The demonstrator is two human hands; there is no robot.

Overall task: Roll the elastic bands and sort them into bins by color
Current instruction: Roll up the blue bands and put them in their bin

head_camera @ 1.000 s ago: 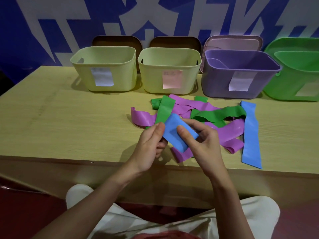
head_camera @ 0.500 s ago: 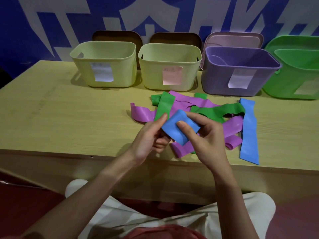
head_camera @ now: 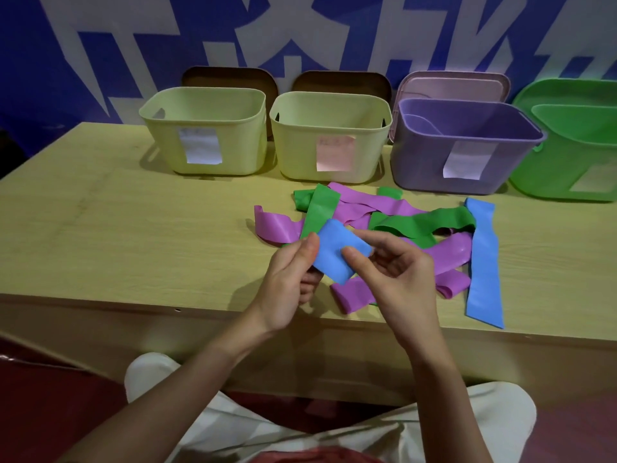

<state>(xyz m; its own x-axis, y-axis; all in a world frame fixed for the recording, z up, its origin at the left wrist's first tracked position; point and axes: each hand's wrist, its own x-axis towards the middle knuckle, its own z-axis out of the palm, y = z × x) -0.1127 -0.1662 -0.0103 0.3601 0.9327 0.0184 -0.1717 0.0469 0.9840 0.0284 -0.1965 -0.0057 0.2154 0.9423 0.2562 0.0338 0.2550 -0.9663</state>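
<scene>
Left hand (head_camera: 287, 279): grip pinching left edge of folded blue band (head_camera: 337, 252), thumb on top, fingers curled beneath. Right hand (head_camera: 397, 279): thumb pressed on band's near right face, fingers curled behind far edge, grasping it. Band held just above counter (head_camera: 133, 235), over near side of loose pile of purple bands (head_camera: 367, 205) and green bands (head_camera: 420, 225). Second blue band (head_camera: 482, 262) lies flat at pile's right. Four bins along back: yellow bin (head_camera: 203, 135), second yellow bin (head_camera: 330, 138), purple bin (head_camera: 464, 145), green bin (head_camera: 574, 142).
</scene>
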